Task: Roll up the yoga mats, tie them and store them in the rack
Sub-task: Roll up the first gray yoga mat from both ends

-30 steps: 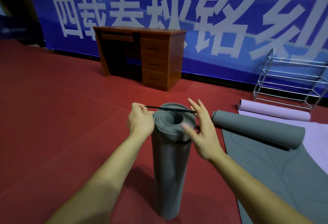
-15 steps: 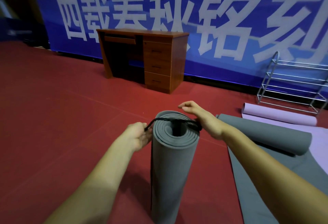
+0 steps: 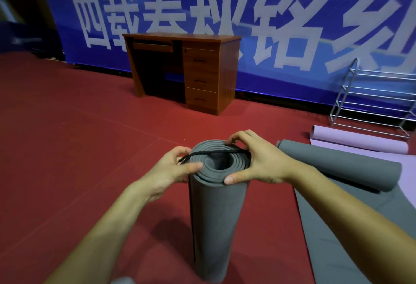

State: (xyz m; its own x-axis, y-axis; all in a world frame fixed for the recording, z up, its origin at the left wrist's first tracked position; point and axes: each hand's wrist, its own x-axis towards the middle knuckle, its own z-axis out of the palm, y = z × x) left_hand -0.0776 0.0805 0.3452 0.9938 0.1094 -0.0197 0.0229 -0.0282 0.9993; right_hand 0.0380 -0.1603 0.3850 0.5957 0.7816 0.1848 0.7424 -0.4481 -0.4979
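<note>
— Grey roll (image 3: 216,216): where does it stand?
— Upright on the red floor (image 3: 67,126), directly below the camera and between both forearms, with its spiral end facing up.
— And the hands?
— At the roll's left rim, the left hand (image 3: 177,166) pinches one end of the black band (image 3: 211,153) between thumb and fingertips. The right hand (image 3: 263,164) has swung from behind the roll onto its top. Its thumb is braced on the near rim and its fingers curl over the far rim, pinning the band's other end. The band lies stretched across the opening.
— Meaning?
— I judge the loop is being spread to slip down over the roll. Tying has begun but isn't finished.
— Beyond the roll?
— To its right lies a second grey mat (image 3: 337,166), half rolled, with a purple mat (image 3: 360,139) behind it, then the metal rack (image 3: 378,94). Storing is yet to come. A wooden desk (image 3: 191,72) stands far behind the roll.
</note>
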